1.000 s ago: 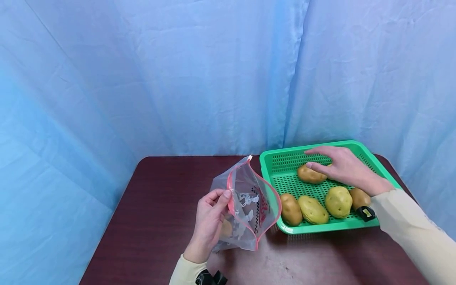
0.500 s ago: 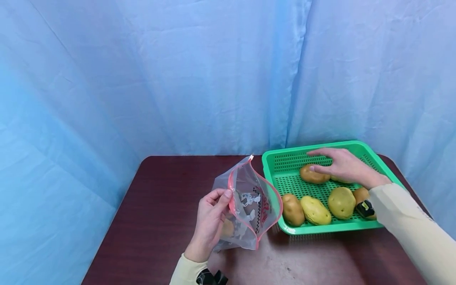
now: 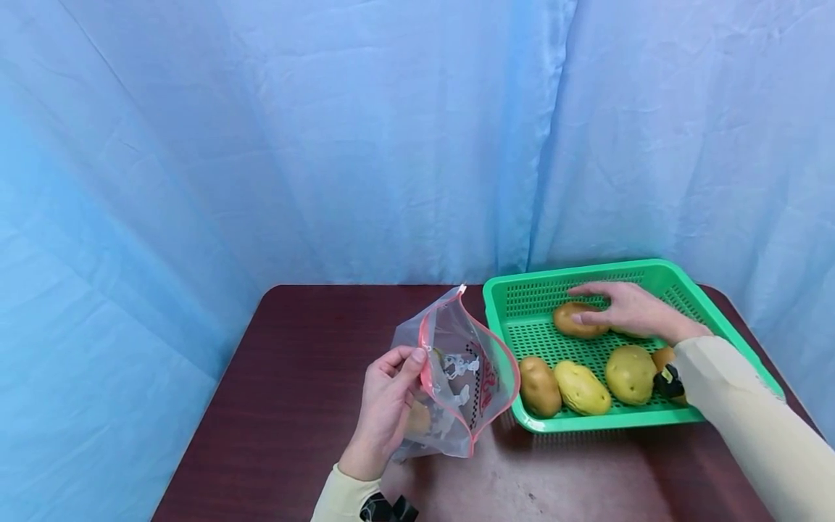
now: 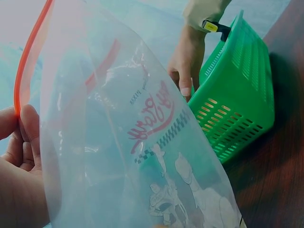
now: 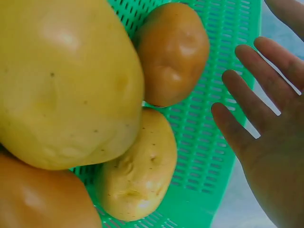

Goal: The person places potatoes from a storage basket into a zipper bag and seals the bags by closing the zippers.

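My left hand (image 3: 381,406) pinches the pink-red rim of a clear zip bag (image 3: 497,380), its mouth gaping to the right. The left wrist view shows red lettering and white cartoon figures on the bag (image 4: 161,142). A tan rounded shape (image 3: 417,419) shows through its lower part. My right hand (image 3: 636,312) reaches over the green basket (image 3: 522,281), thumb and fingers spread about a brown potato (image 3: 570,328). In the right wrist view the fingers of this hand (image 5: 275,123) are straight and apart. Under the palm a yellow potato (image 3: 628,334) is mostly hidden.
Along the basket's near side lie a brown potato (image 3: 540,388), a long yellow potato (image 3: 583,389), a round yellow potato (image 3: 630,375) and another brown potato (image 3: 662,358), partly hidden by the right wrist's camera. The basket stands on a dark wooden table (image 3: 293,377); a blue curtain (image 3: 391,145) hangs behind.
My right hand has lowered towards the brown potato at the back of the basket. The left hand keeps its hold on the bag. The view has shifted slightly.
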### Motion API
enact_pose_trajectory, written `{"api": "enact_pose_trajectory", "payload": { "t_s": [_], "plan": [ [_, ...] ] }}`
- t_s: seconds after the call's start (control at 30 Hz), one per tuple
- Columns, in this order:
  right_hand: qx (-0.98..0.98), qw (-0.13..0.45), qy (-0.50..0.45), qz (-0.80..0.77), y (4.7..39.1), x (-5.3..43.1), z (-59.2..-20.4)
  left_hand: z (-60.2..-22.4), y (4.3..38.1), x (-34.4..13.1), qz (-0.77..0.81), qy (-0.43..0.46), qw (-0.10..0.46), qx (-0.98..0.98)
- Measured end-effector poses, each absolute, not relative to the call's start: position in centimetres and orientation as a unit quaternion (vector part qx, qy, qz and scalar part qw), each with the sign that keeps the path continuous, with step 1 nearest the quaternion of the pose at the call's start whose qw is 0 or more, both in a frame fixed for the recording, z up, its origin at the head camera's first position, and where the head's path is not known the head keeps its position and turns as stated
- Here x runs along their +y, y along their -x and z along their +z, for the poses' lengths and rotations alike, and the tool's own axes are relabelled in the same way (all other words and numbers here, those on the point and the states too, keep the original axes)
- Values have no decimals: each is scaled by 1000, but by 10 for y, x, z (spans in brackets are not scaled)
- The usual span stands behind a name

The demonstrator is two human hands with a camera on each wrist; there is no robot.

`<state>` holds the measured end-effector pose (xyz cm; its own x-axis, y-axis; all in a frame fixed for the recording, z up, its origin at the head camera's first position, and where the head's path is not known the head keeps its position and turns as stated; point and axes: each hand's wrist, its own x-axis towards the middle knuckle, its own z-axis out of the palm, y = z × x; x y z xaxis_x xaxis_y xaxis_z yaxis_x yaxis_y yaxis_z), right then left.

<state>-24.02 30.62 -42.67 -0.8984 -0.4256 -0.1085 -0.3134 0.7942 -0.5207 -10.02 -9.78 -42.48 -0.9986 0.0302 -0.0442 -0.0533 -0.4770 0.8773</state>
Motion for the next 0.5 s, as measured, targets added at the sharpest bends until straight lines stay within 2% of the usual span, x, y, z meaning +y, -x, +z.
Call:
{"api": "enact_pose_trajectory", "payload": {
  "t_s": [0.5],
  "plan": [
    [931,147,199,-269,248,310,-450,-425,98,-100,859,8,23,512]
  ]
}}
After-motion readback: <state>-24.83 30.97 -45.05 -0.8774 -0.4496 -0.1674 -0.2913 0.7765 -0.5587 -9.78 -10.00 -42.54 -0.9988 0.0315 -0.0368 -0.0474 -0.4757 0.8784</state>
